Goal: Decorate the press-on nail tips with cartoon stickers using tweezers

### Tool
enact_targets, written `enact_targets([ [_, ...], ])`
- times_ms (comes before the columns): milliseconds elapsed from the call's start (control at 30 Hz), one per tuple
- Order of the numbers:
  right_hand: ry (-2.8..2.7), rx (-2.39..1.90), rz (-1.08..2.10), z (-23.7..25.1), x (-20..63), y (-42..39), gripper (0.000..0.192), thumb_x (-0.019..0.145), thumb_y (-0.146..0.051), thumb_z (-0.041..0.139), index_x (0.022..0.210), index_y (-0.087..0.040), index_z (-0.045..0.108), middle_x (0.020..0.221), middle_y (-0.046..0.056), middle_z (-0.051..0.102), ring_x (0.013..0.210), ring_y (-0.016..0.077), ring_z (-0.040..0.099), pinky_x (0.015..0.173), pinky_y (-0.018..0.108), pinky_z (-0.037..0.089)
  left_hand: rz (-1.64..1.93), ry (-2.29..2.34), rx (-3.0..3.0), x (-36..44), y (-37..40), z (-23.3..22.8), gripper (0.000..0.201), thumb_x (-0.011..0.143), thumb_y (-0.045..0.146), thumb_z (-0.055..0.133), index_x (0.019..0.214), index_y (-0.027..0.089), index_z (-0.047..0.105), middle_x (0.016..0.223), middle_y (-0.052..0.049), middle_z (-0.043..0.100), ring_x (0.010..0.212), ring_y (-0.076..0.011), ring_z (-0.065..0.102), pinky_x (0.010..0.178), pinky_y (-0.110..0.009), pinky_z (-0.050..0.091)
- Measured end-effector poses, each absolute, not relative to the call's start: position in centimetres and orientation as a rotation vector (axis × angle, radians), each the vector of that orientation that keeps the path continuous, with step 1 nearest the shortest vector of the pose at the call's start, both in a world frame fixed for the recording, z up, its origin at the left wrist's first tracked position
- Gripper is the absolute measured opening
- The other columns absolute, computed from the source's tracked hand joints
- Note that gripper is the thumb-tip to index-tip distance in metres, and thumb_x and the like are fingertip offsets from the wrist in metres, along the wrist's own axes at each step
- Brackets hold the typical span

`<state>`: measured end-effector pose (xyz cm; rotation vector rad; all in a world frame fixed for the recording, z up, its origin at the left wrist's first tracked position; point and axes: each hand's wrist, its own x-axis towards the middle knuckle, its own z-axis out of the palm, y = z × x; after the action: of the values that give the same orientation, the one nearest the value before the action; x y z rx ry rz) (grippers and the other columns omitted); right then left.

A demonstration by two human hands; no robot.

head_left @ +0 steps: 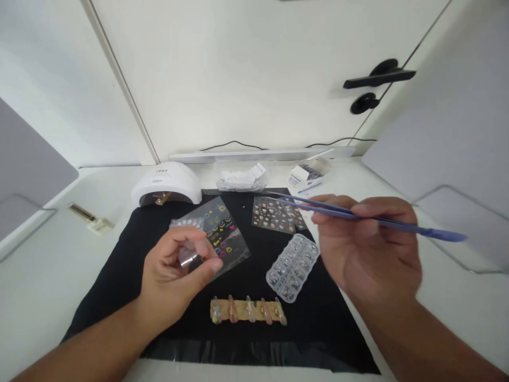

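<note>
My right hand (368, 249) is raised over the right side, pinching a pair of blue-purple tweezers (330, 207) whose tips point left. My left hand (175, 276) is curled above the black mat, thumb and forefinger near each other. A shiny, clear-looking bit (189, 257) shows inside its fingers; I cannot make out what it is. Behind that hand is a clear sticker sheet (234, 246) with bright little designs, partly covered by the fingers. Several decorated false nails (249, 309) sit in a row on a tan strip (240, 312) in front, between both hands.
A clear compartment box of small gems (293, 268) lies beside my right hand. Further back are another sticker sheet (274, 215), a white nail lamp (167, 180), a plastic tub of white packets (240, 178) and an open small box (308, 172). A polish bottle (97, 223) lies left of the black mat (119, 297).
</note>
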<state>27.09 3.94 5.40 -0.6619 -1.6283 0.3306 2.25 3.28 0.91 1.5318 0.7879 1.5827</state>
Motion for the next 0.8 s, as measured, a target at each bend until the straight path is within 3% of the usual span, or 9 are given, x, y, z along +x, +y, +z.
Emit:
enact_targets([
  [33,-1.536,-0.626,0.447,5.4,26.6,3.2,0.028,0.104,-0.036,0.031,0.112,-0.043,0.058,0.084,-0.002,0.067,0.086,0.0214,0.065,0.093,0.048,0.053,1.577,0.780,1.538,2.3,3.2,1.0,0.037,0.075,0.003,0.078,0.101,0.028,0.068,0.078,0.006,0.068,0.069,-0.0084,0.069,0.067,-0.015,0.059],
  [67,-1.351,-0.515,0.717,5.4,26.0,2.5,0.021,0.101,-0.040,0.044,0.103,-0.040,0.065,0.081,-0.002,0.071,0.095,0.0222,0.068,0.100,0.048,0.051,1.571,0.772,1.545,2.4,3.1,1.1,0.037,0.075,0.002,0.078,0.101,0.027,0.070,0.079,0.006,0.069,0.070,-0.0082,0.070,0.067,-0.014,0.059],
  [233,-1.319,-0.452,1.052,4.8,23.8,0.1,0.022,0.098,-0.047,0.051,0.104,-0.041,0.072,0.085,-0.002,0.081,0.108,0.0257,0.070,0.103,0.053,0.050,1.554,0.711,1.587,2.5,2.6,1.4,0.041,0.076,0.001,0.076,0.106,0.030,0.076,0.086,0.004,0.077,0.079,-0.0091,0.073,0.081,-0.015,0.058],
  [367,-1.370,-0.373,1.000,3.9,22.5,-0.3,0.028,0.100,-0.041,0.048,0.110,-0.033,0.073,0.085,0.003,0.079,0.095,0.0254,0.069,0.090,0.049,0.055,1.491,0.680,1.589,2.6,2.0,1.1,0.044,0.083,0.002,0.071,0.114,0.032,0.075,0.099,0.002,0.080,0.085,-0.0112,0.075,0.084,-0.019,0.060],
  [567,-1.334,-0.372,0.847,3.4,22.5,0.1,0.028,0.101,-0.035,0.048,0.107,-0.026,0.074,0.078,0.005,0.075,0.082,0.0236,0.067,0.076,0.043,0.055,1.455,0.649,1.543,2.2,2.3,1.4,0.040,0.085,0.015,0.074,0.121,0.033,0.070,0.099,0.001,0.076,0.086,-0.0123,0.072,0.081,-0.020,0.059],
  [667,-1.370,-0.358,0.835,3.6,22.9,0.4,0.029,0.101,-0.036,0.047,0.106,-0.026,0.074,0.076,0.005,0.073,0.077,0.0219,0.065,0.073,0.041,0.055,1.455,0.647,1.543,0.9,3.3,2.2,0.043,0.086,0.025,0.075,0.127,0.032,0.065,0.116,-0.002,0.066,0.102,-0.0159,0.064,0.092,-0.025,0.055],
  [800,-1.455,-0.304,0.861,3.7,23.1,0.7,0.031,0.102,-0.036,0.045,0.107,-0.025,0.073,0.075,0.004,0.071,0.072,0.0195,0.063,0.070,0.038,0.054,1.213,0.649,1.780,-0.9,4.2,3.1,0.049,0.091,0.021,0.068,0.137,0.033,0.056,0.139,-0.004,0.053,0.129,-0.0211,0.050,0.114,-0.032,0.038],
])
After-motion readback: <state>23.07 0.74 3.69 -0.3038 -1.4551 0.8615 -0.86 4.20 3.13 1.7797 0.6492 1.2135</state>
